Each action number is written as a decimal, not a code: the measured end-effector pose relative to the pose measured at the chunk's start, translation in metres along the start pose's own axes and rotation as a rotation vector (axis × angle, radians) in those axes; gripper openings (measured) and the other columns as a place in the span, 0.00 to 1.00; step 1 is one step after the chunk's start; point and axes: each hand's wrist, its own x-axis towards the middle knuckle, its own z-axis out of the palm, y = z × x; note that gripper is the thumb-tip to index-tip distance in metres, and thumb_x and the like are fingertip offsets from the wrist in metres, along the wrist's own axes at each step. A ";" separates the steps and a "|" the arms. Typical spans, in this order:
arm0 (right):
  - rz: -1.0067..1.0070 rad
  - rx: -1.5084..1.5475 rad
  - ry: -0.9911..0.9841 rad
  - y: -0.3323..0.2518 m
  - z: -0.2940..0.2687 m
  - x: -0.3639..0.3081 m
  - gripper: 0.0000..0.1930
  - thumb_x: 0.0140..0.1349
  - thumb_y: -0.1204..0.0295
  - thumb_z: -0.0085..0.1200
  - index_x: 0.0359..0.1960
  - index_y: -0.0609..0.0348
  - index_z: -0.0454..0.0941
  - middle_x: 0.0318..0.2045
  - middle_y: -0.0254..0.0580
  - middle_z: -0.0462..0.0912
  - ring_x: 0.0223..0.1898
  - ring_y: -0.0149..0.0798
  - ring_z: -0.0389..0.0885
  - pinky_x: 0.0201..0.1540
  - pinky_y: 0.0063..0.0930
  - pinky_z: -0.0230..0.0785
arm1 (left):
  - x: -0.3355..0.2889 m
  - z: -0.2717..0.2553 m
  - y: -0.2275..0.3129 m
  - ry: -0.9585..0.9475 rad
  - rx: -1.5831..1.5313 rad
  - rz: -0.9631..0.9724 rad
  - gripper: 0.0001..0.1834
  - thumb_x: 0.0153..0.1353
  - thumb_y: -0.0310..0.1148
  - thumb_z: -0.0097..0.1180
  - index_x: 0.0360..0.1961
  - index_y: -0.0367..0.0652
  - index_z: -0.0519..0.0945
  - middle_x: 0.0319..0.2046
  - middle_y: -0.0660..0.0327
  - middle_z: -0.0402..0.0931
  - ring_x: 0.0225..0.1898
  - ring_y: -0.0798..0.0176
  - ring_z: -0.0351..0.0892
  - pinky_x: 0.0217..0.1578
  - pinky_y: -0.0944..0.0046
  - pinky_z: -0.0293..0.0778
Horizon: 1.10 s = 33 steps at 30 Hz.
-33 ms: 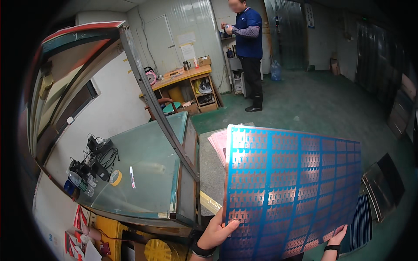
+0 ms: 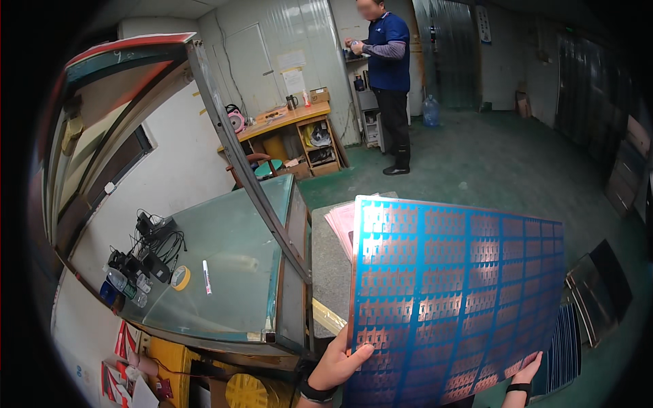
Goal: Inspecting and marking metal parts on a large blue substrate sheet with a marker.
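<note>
A large rectangular circuit board panel [image 2: 452,299], copper-coloured with a blue grid pattern, is held up tilted in front of me. My left hand [image 2: 340,364] is closed on its left edge near the lower corner, the thumb lying on the patterned face. At the lower right edge my right hand [image 2: 525,370] grips the same panel, its fingers partly hidden. Behind the panel's left edge, pink sheets [image 2: 339,228] show on a grey speckled surface [image 2: 328,272].
To the left stands a glass-topped table [image 2: 224,313] with a raised framed lid [image 2: 238,149], a marker [image 2: 207,277], a tape roll [image 2: 180,277] and black adapters with cables [image 2: 153,251]. Dark panels [image 2: 598,292] lean at right. A person in blue [image 2: 389,61] stands beyond, near a wooden desk [image 2: 286,121].
</note>
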 end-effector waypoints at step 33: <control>0.014 -0.036 0.037 0.018 -0.013 0.023 0.15 0.55 0.49 0.50 0.29 0.45 0.75 0.24 0.19 0.73 0.24 0.17 0.65 0.25 0.15 0.54 | -0.006 -0.008 -0.006 -0.010 0.049 -0.010 0.31 0.57 0.30 0.51 0.60 0.37 0.54 0.45 0.63 0.66 0.41 0.73 0.65 0.43 0.70 0.65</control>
